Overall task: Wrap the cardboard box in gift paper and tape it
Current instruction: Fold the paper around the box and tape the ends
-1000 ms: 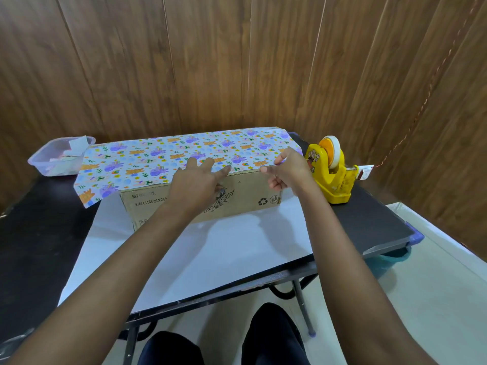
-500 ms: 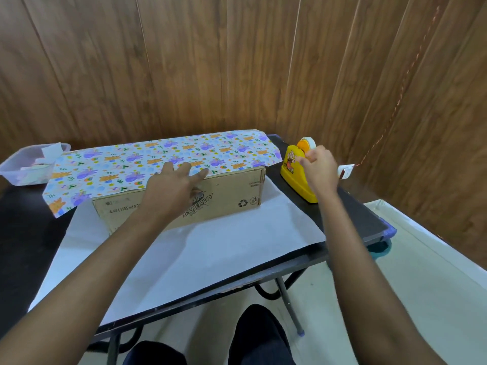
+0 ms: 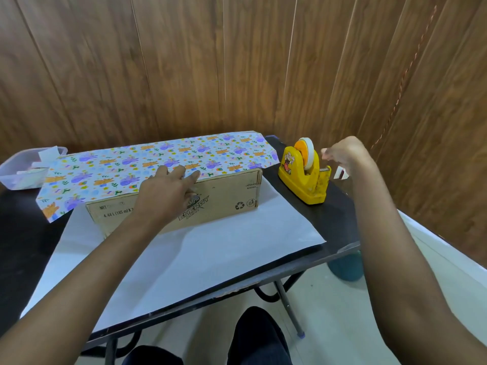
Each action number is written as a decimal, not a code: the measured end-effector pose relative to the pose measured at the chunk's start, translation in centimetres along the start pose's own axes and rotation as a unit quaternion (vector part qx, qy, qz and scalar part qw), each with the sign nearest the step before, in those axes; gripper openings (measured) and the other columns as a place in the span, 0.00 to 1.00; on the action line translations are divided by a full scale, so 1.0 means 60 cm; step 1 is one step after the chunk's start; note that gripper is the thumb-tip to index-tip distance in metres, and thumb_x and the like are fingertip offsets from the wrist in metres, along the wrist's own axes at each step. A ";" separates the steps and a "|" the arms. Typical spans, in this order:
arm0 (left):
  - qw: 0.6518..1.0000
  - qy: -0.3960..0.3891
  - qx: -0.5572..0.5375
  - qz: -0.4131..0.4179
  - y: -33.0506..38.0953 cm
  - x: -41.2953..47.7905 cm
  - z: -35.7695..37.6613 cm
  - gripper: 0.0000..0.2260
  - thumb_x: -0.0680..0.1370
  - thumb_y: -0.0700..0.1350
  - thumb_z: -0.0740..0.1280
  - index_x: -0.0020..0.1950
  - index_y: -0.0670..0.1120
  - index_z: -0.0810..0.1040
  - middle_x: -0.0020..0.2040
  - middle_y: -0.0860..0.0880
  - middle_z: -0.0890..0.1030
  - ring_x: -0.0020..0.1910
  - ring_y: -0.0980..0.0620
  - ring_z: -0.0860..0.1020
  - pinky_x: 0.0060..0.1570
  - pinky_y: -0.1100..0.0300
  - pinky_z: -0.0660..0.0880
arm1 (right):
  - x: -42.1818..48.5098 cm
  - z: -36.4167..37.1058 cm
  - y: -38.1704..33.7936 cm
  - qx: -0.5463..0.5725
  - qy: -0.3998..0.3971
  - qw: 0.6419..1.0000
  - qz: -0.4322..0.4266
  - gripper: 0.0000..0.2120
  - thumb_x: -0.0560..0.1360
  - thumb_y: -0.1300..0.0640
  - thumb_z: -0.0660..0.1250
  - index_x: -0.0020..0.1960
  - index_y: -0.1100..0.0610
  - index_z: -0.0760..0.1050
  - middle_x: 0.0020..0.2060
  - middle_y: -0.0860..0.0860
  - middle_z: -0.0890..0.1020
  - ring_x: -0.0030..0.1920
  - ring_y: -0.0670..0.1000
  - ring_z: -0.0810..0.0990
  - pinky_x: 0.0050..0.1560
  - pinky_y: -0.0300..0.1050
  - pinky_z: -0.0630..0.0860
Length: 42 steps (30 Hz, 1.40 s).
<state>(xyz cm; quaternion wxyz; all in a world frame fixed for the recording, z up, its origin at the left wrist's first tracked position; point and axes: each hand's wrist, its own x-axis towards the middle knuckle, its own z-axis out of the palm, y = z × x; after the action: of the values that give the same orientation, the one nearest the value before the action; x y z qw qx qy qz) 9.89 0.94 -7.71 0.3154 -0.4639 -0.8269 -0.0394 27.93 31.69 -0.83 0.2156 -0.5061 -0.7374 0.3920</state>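
Currently one gift paper [image 3: 158,164] drapes one cardboard box [image 3: 226,196] beside one tape dispenser [image 3: 303,180].

Head-worn (wide-angle), down onto table [image 3: 340,227]

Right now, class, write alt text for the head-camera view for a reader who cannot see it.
A person's left hand presses patterned gift paper onto a cardboard energy-drink box on a black table, while the right hand, fingers curled, hovers beside a yellow tape dispenser.
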 end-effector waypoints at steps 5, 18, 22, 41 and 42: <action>1.000 0.014 0.001 0.003 -0.002 -0.001 0.005 0.22 0.65 0.47 0.78 0.58 0.46 0.80 0.41 0.45 0.79 0.37 0.40 0.75 0.27 0.63 0.62 | -0.007 0.016 0.059 0.088 -0.043 0.993 0.072 0.06 0.78 0.61 0.62 0.45 0.61 0.77 0.40 0.55 0.75 0.35 0.49 0.72 0.40 0.42 0.70; 0.999 0.040 -0.003 0.004 -0.001 -0.002 0.012 0.22 0.64 0.45 0.79 0.57 0.46 0.81 0.41 0.45 0.80 0.35 0.41 0.75 0.27 0.63 0.63 | -0.011 0.060 0.108 0.440 -0.058 0.884 0.147 0.09 0.78 0.64 0.61 0.40 0.62 0.74 0.37 0.54 0.79 0.38 0.50 0.79 0.32 0.42 0.76; 0.999 0.040 -0.005 0.004 -0.003 -0.003 0.013 0.22 0.64 0.46 0.79 0.57 0.46 0.81 0.41 0.45 0.79 0.35 0.41 0.75 0.27 0.62 0.64 | -0.016 0.058 0.094 0.505 -0.066 0.841 0.184 0.10 0.79 0.68 0.57 0.40 0.65 0.71 0.37 0.57 0.76 0.38 0.53 0.77 0.43 0.45 0.78; 0.999 0.053 -0.007 0.002 0.000 -0.005 0.015 0.22 0.64 0.45 0.79 0.57 0.45 0.81 0.42 0.44 0.80 0.36 0.40 0.75 0.27 0.61 0.65 | -0.020 0.075 0.105 0.486 -0.028 0.864 0.130 0.07 0.79 0.63 0.60 0.43 0.63 0.73 0.40 0.57 0.78 0.39 0.52 0.80 0.35 0.45 0.79; 0.999 0.051 -0.008 0.001 0.000 -0.005 0.015 0.22 0.64 0.45 0.79 0.57 0.45 0.81 0.42 0.44 0.80 0.36 0.40 0.75 0.27 0.61 0.66 | -0.021 0.075 0.102 0.501 -0.030 0.853 0.141 0.07 0.79 0.64 0.60 0.43 0.63 0.72 0.39 0.57 0.78 0.39 0.52 0.79 0.34 0.45 0.78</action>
<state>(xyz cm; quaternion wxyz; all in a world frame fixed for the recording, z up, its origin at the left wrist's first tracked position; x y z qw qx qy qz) 9.54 1.04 -8.60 0.3536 -0.4643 -0.8091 -0.0691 28.74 29.99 -8.32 0.3604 -0.4164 -0.3680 0.7492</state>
